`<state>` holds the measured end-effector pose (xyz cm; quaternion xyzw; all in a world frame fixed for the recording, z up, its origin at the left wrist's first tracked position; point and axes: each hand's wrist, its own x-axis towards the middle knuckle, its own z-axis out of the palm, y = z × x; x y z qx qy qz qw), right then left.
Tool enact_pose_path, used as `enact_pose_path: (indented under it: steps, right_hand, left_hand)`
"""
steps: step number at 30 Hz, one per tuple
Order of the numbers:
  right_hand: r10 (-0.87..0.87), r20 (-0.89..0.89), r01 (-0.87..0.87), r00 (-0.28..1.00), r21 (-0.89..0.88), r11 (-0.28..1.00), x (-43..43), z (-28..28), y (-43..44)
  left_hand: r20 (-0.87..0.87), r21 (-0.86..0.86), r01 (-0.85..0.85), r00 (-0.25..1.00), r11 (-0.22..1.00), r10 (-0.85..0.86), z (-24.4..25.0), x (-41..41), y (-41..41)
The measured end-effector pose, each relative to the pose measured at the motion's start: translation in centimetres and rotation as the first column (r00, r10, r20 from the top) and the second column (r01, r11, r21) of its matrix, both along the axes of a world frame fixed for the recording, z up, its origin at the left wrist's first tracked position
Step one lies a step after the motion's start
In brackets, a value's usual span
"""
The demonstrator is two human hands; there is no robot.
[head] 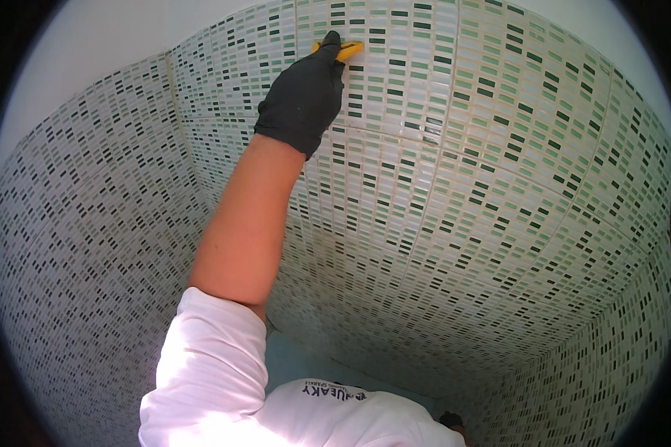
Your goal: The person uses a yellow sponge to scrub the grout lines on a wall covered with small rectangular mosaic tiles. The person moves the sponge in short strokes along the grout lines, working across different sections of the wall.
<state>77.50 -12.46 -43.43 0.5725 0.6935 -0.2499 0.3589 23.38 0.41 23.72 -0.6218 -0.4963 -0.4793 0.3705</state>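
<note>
My left hand [305, 95], in a black glove, reaches high up against a wall of mosaic-patterned tiles [391, 100] in white, pale green and dark green. Its fingers are closed on a small yellow object [349, 52], perhaps a pad or scrubber, which sticks out on both sides of the fingers at the wall. Most of this object is hidden by the glove. Low on the right, beside the white shirt, part of my right hand [452, 419] shows, also in a black glove. Its fingers and anything in them cannot be made out.
Similar tiled walls stand at the left [89, 223] and lower right [581, 363], meeting the front wall at corners. Above the tiles is a plain white surface [106, 39]. A bluish floor [296, 360] shows far below, behind the shirt [358, 419].
</note>
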Motion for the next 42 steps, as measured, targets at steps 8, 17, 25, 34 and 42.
enact_pose_path:
  steps: [8,17,25,34,42]
  right_hand:
    - [0.022,-0.001,-0.022,1.0,-0.007,1.0,0.5,0.4,0.8]
    - [0.046,0.013,-0.046,0.999,-0.016,0.999,1.0,0.5,1.5]
    - [0.058,0.012,-0.058,0.998,-0.025,0.998,1.0,0.7,1.4]
    - [0.067,-0.003,-0.067,0.998,-0.029,0.997,1.0,0.9,1.6]
    - [0.078,0.006,-0.078,0.997,-0.032,0.996,1.0,1.1,2.2]
  left_hand:
    - [0.031,-0.005,-0.027,0.999,1.0,0.027,0.0,1.3,-0.6]
    - [-0.01,0.11,0.022,1.0,0.994,-0.021,0.1,1.1,0.3]
    - [-0.009,0.066,-0.016,1.0,0.998,0.017,-0.2,2.3,-0.1]
    - [-0.016,0.053,-0.029,0.999,0.998,0.03,-0.2,2.6,-0.3]
    - [-0.002,0.056,0.009,1.0,0.998,-0.009,0.5,3.7,-0.1]
